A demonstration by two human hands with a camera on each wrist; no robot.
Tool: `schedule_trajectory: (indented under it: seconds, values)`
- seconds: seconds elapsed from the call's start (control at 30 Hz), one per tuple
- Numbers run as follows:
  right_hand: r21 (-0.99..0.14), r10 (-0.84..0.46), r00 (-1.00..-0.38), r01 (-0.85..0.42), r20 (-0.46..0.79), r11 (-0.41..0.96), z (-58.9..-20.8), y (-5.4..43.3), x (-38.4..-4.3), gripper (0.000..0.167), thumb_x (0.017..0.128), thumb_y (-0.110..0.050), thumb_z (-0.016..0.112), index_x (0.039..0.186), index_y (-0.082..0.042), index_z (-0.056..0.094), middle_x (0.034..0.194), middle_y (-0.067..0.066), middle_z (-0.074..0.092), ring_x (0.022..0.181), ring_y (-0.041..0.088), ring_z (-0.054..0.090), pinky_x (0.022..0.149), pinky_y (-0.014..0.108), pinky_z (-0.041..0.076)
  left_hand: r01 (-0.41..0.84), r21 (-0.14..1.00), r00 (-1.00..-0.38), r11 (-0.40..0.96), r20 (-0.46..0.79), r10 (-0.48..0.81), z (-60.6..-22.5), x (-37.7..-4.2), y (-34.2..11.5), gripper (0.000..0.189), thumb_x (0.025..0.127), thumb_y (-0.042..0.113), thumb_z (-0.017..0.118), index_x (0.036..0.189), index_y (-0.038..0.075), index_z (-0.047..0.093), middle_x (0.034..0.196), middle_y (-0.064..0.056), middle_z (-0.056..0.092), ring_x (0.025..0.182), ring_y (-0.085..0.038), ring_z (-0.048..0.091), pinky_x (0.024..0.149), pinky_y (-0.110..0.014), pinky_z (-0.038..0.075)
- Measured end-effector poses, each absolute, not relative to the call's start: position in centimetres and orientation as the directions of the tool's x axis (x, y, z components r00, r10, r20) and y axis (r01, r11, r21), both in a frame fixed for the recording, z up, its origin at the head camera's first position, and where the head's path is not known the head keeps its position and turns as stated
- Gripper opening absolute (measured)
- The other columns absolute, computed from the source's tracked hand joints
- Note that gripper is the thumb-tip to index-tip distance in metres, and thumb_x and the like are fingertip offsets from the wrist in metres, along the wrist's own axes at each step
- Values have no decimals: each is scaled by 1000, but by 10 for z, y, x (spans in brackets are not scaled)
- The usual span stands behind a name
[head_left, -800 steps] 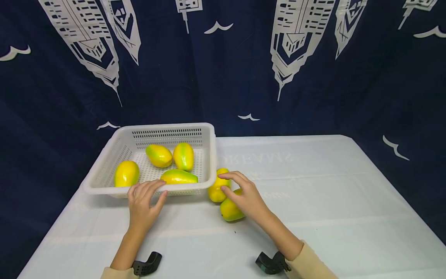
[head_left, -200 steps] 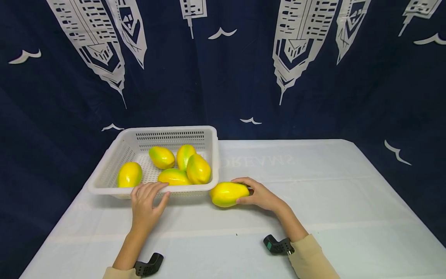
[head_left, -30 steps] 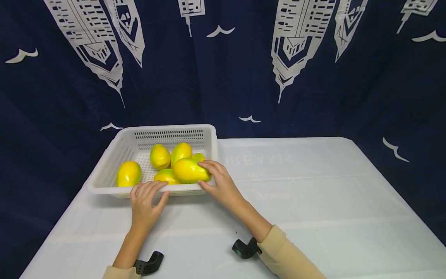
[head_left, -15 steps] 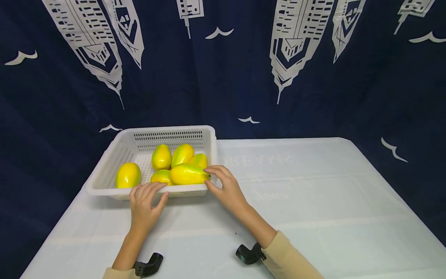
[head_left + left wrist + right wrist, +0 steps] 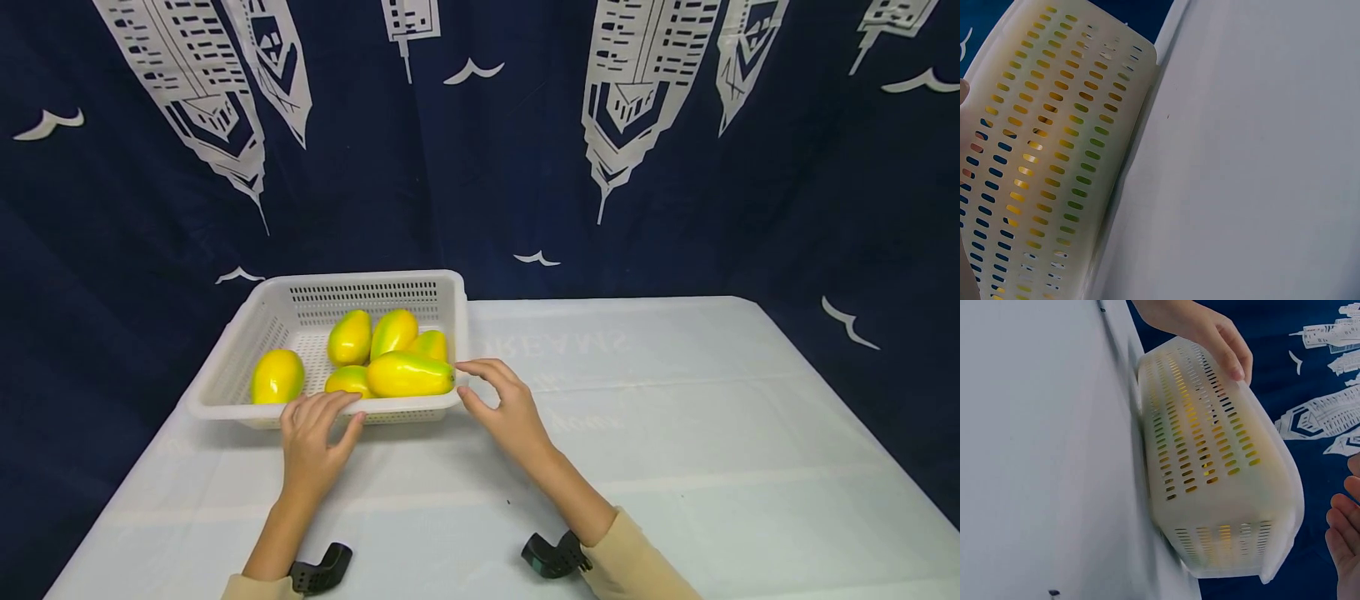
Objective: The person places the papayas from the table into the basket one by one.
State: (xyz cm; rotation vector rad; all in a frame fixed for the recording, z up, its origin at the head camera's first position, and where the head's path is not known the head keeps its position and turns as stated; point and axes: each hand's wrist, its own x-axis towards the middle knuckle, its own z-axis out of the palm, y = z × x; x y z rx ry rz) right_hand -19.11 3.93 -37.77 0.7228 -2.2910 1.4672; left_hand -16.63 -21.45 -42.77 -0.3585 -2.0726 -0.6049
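A white perforated plastic basket stands at the table's left and holds several glossy yellow-green mangoes. The long mango lies on top at the front right; a single mango sits apart by the left side. My left hand holds the basket's front rim, fingers over the edge and thumb outside; the right wrist view shows this left hand too. Just off the basket's right front corner, my right hand has its fingers spread and holds nothing. Through the slots in the left wrist view, mangoes show as yellow and green patches.
The basket stands on a white cloth-covered table with faint lettering. Behind hangs a dark blue curtain with white building and bird prints. Both wrists carry black devices.
My right hand has brought the last mango from the table into the basket, let go of it and drawn back to the right. The left hand has stayed at the front rim.
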Motion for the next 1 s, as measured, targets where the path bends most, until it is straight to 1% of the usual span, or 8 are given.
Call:
schedule_trajectory:
  seconds: [0.1, 0.27, 0.47, 0.53, 0.7, 0.77, 0.87, 1.0]
  values:
    - [-758, -227, -830, -558, 510, 337, -376, 46, -189, 28, 86, -15, 61, 114, -16, 62, 113, -4, 61, 104, 13, 55, 92, 34, 45, 468, 280, -543, 838, 839, 23, -429, -166, -215, 43, 91, 46, 45, 96, 9, 66, 91, -10, 67, 93, -26, 53, 95, -43, 24]
    - [-761, -220, -835, -551, 505, 343, -372, 60, -186, 26, 88, -17, 58, 114, -17, 61, 113, -6, 61, 105, 9, 54, 93, 28, 44, 472, 267, -529, 840, 848, 27, -430, -167, -215, 41, 90, 44, 47, 95, 8, 66, 90, -10, 67, 92, -27, 54, 93, -45, 25]
    - [-766, -205, -846, -532, 492, 359, -372, 78, -186, 26, 90, -18, 56, 115, -15, 61, 114, -6, 61, 107, 9, 54, 95, 27, 42, 465, 278, -544, 841, 839, 24, -430, -166, -215, 41, 90, 45, 47, 95, 9, 66, 91, -9, 67, 94, -26, 53, 95, -44, 25]
    - [-768, -202, -855, -518, 478, 376, -372, 85, -186, 26, 90, -20, 55, 115, -17, 60, 114, -7, 60, 108, 9, 53, 95, 27, 41, 468, 276, -537, 840, 843, 22, -430, -166, -215, 41, 90, 45, 47, 95, 9, 66, 91, -9, 67, 93, -26, 53, 95, -45, 25]
    - [-742, -192, -864, -498, 465, 448, -375, 106, -185, 27, 90, -23, 55, 116, -19, 60, 115, -6, 60, 109, 13, 53, 94, 33, 42, 480, 269, -519, 835, 855, 23, -430, -168, -214, 43, 90, 46, 46, 94, 9, 67, 90, -10, 67, 92, -27, 54, 93, -45, 25]
    - [-725, -182, -865, -492, 467, 482, -375, 116, -185, 27, 90, -23, 55, 117, -19, 59, 116, -4, 59, 110, 15, 53, 93, 37, 42, 478, 272, -527, 835, 850, 24, -430, -168, -214, 43, 90, 46, 46, 95, 9, 67, 90, -10, 67, 92, -27, 54, 94, -45, 25]
    - [-690, -167, -860, -491, 483, 533, -374, 131, -186, 28, 91, -22, 55, 118, -18, 59, 117, -2, 59, 111, 19, 53, 93, 42, 42, 470, 280, -537, 837, 843, 20, -430, -167, -215, 44, 90, 47, 45, 95, 9, 67, 91, -10, 67, 93, -27, 54, 96, -43, 24]
    - [-628, -158, -832, -512, 531, 585, -372, 151, -187, 29, 90, -17, 54, 119, -15, 58, 118, 4, 58, 114, 24, 51, 94, 46, 40, 467, 284, -542, 837, 840, 17, -428, -166, -215, 44, 91, 47, 45, 95, 8, 66, 91, -10, 67, 93, -27, 54, 97, -44, 24]
